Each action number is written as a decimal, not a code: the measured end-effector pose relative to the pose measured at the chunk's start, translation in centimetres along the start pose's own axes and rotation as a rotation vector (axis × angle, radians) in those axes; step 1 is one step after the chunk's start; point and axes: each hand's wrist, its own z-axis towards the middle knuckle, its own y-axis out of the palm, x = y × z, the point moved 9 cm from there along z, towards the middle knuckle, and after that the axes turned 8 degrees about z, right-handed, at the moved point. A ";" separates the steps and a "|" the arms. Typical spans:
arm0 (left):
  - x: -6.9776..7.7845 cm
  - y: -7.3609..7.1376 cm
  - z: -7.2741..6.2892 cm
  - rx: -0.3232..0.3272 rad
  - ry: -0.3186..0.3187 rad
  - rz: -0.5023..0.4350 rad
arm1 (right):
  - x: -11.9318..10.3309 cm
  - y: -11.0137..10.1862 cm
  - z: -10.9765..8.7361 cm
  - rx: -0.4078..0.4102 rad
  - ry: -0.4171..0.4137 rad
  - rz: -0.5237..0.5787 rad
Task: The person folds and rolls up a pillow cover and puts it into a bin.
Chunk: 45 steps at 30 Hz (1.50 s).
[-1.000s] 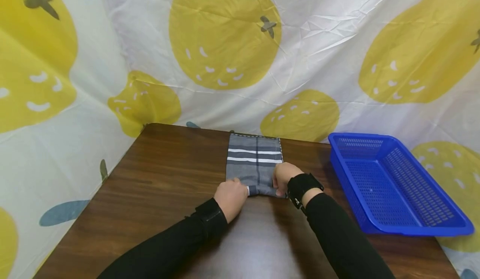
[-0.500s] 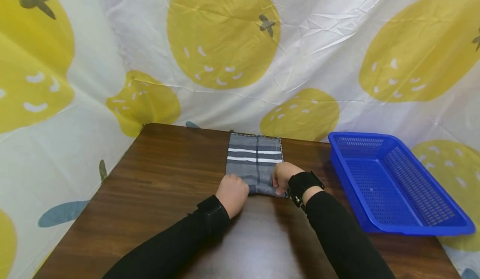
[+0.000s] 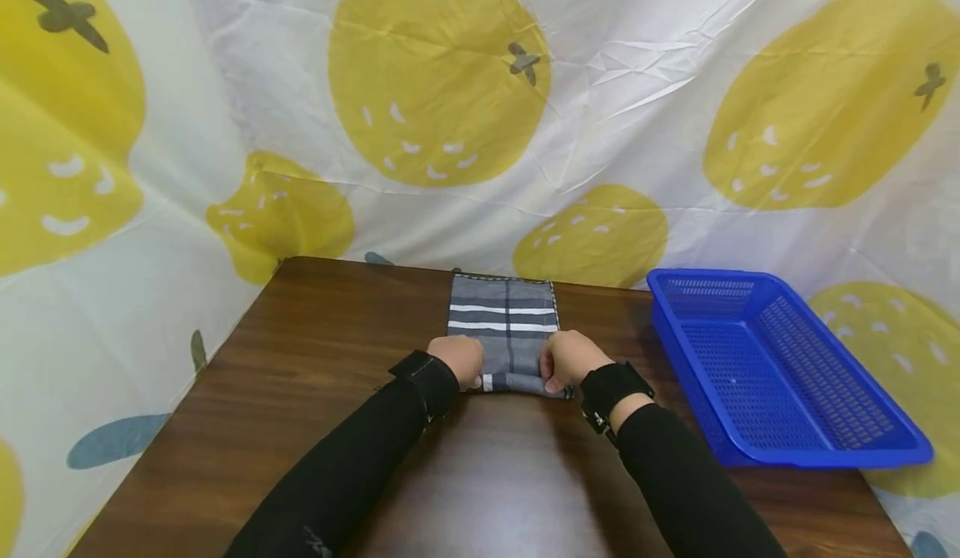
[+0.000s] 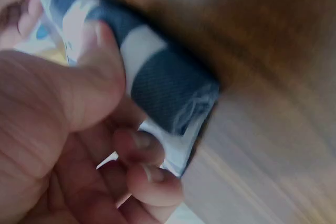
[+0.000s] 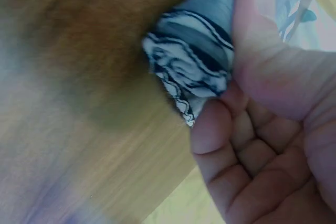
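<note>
Some cloth [image 3: 517, 340] hidden by gripping left hand [image 3: 459, 358], right hand [image 3: 572, 358].

A brown table [image 3: 337, 341] carries a partly rolled striped cloth [image 3: 498, 341] and a blue basket [image 3: 832, 457].

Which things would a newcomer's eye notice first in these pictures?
Likely the backdrop with large yellow fruit prints behind the table, then the bright blue basket at the table's right. Left of the basket, the person's left grip and right grip hold the rolled near end of a white-striped grey cloth.
</note>
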 end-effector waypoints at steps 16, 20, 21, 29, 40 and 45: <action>-1.8 1.0 1.5 -0.301 -0.036 0.006 | -4.1 0.6 -4.9 0.430 -0.273 -0.307; -2.1 1.1 1.4 -0.316 -0.057 -0.016 | -4.7 1.1 -5.6 0.455 -0.292 -0.351; -2.2 1.1 1.3 -0.323 -0.066 -0.026 | -4.7 1.2 -5.7 0.457 -0.289 -0.349; -2.8 1.1 1.3 -0.279 -0.124 -0.079 | -4.8 1.1 -5.5 0.468 -0.250 -0.358; -2.0 -0.2 0.7 -0.065 -0.108 -0.038 | -3.5 1.1 -3.0 0.300 -0.109 -0.322; -1.3 -1.0 0.3 0.074 -0.067 0.008 | -2.2 0.8 -1.0 0.147 -0.048 -0.257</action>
